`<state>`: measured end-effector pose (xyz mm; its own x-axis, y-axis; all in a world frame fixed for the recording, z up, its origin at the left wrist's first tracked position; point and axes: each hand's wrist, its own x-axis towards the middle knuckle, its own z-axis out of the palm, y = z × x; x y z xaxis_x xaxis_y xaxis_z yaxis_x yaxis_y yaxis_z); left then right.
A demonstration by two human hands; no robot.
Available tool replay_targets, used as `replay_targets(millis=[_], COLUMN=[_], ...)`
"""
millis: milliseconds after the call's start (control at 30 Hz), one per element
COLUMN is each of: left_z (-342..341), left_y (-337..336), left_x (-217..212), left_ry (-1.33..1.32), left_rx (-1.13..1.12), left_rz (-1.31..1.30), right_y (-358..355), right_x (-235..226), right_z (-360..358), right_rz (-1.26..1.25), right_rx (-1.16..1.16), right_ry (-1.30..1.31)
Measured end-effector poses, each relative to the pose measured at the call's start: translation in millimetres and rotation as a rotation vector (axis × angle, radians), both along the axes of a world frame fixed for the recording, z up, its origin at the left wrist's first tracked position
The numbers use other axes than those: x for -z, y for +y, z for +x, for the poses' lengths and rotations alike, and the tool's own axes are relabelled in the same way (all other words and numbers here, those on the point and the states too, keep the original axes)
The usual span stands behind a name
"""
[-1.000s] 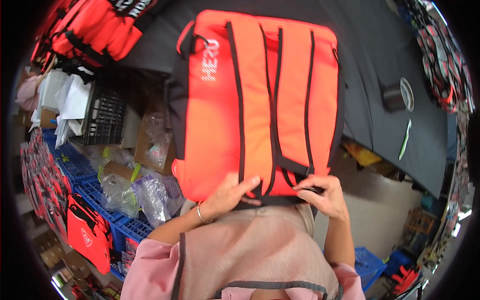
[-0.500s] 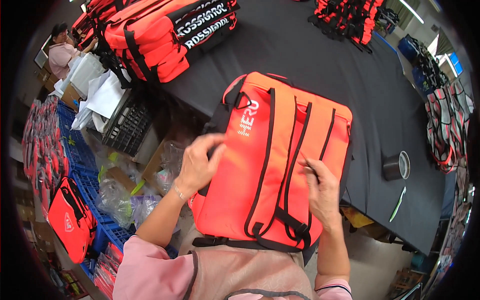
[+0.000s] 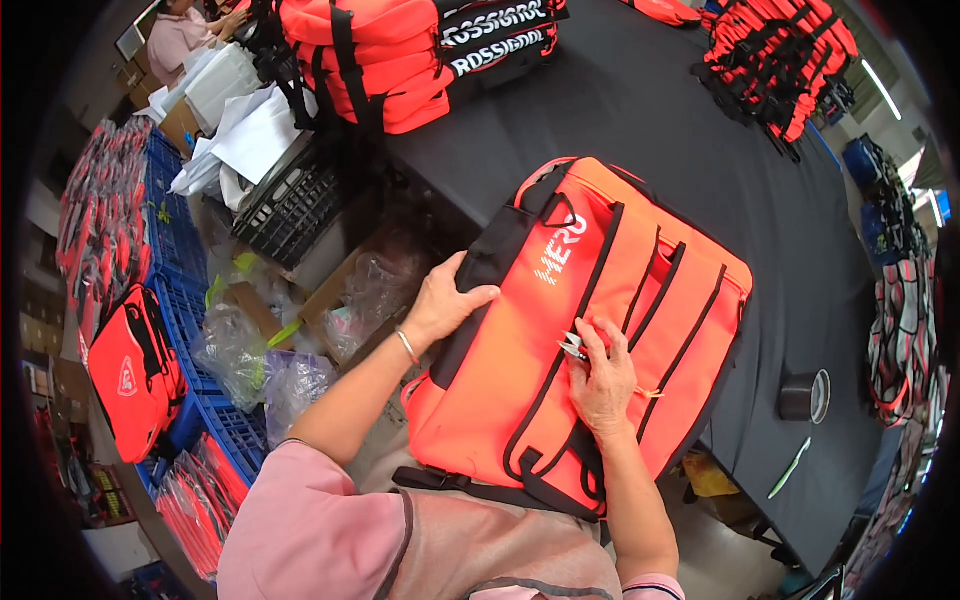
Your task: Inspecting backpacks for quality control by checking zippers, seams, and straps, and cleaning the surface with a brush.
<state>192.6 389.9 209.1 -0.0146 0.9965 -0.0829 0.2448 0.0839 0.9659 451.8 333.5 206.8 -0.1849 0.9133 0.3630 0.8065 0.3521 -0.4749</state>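
Note:
A red-orange backpack with black trim lies on the black-covered table's near edge, its shoulder straps facing up. My left hand holds its black left side, thumb along the upper edge; the other fingers are partly hidden. Over the left strap, my right hand is closed around small thread snips, their metal tips pointing up and left. Beside that hand a small yellow-orange piece shows; I cannot make out what it is. A black buckle strap hangs along the lower edge.
Stacked red bags stand at the far left, more red bags at the far right. A dark cup and a green-handled tool lie right. Left are a black crate, blue crates, plastic bags and a person.
My left hand has come onto the backpack's side. My right hand has moved left across the straps, bringing the snips' tips into sight. The view has shifted, and the backpack sits further right in it.

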Motion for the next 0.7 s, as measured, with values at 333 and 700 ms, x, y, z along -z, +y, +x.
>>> replay_targets(millis=[333, 700], left_z=[46.2, 24.0], left_y=[-29.4, -47.1], left_x=[22.2, 15.0], left_ry=[0.468, -0.117], left_rx=[-0.204, -0.015], left_rz=[0.735, 0.226], right_y=[20.8, 83.6], right_x=[-35.8, -63.2], right_z=[-12.2, -102.1], right_rz=[-0.234, -0.510], right_rx=[0.183, 0.230], right_ry=[0.782, 0.032])
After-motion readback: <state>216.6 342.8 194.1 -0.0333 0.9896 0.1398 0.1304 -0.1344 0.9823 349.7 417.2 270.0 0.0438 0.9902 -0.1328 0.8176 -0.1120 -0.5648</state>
